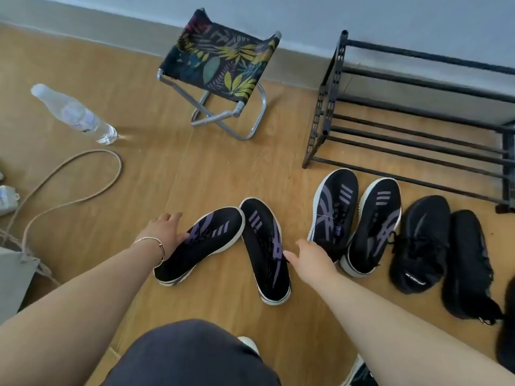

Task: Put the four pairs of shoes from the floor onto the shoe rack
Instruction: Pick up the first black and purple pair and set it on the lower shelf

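Several black shoes lie on the wooden floor in front of a black metal shoe rack [418, 140] at the right, whose shelves hold nothing. The nearest pair is black with purple stripes and white soles: its left shoe [206, 243] is tilted on its side and its right shoe [264, 249] lies flat. My left hand [164, 229] rests on the tilted shoe's side with fingers spread. My right hand [312, 259] hovers open between that pair and a second striped pair [359, 221]. An all-black pair [443, 252] lies further right. Another dark shoe [507, 330] shows at the right edge.
A folding stool [223, 65] with a leaf-print seat stands by the wall, left of the rack. A plastic water bottle [75, 114] stands at the left. A beige cable [69, 188] loops across the floor at the left. My dark-clothed knee [195, 355] is at the bottom.
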{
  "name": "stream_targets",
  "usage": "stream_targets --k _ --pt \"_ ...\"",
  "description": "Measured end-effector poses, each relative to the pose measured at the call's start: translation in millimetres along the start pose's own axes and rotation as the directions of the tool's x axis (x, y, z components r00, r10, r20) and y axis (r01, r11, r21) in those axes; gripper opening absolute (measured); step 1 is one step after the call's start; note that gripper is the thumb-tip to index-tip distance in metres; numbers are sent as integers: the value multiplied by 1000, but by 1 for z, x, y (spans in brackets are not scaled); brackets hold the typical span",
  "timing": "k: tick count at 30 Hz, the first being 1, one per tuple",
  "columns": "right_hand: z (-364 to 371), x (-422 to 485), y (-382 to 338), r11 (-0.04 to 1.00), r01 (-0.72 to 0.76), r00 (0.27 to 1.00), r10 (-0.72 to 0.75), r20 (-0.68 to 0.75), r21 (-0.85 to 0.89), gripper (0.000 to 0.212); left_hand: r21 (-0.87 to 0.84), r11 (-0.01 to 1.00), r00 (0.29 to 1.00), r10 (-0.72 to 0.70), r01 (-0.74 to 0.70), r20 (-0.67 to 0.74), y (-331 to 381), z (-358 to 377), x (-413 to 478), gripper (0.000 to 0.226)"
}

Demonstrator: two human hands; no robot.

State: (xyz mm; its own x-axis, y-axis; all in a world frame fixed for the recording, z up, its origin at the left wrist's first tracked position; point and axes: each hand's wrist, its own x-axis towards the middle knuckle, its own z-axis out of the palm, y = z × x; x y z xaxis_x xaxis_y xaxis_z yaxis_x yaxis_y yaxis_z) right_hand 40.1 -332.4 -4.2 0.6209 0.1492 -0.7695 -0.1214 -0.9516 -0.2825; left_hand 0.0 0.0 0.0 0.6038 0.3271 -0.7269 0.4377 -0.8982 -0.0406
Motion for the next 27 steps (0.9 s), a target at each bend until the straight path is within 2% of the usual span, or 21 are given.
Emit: stream_targets --k 5,11,19,23,27 --pt "28 23 2 984 -48 996 33 86 174 51 -25 999 991 -30 33 132 -8 29 27 53" --pt "44 32 1 952 -112 992 93 81 283 45 -200 977 994 -54 73 100 -12 41 39 35" --pt "45 41 8 852 -214 974 150 170 477 38 -361 919 972 -82 159 219 -13 46 39 23" --pt "46 38 10 776 -235 971 155 185 585 33 -471 865 961 -42 172 274 -6 55 28 21" --pt "32 35 11 749 -203 977 109 185 631 10 -650 732 959 -17 206 284 13 48 18 21"
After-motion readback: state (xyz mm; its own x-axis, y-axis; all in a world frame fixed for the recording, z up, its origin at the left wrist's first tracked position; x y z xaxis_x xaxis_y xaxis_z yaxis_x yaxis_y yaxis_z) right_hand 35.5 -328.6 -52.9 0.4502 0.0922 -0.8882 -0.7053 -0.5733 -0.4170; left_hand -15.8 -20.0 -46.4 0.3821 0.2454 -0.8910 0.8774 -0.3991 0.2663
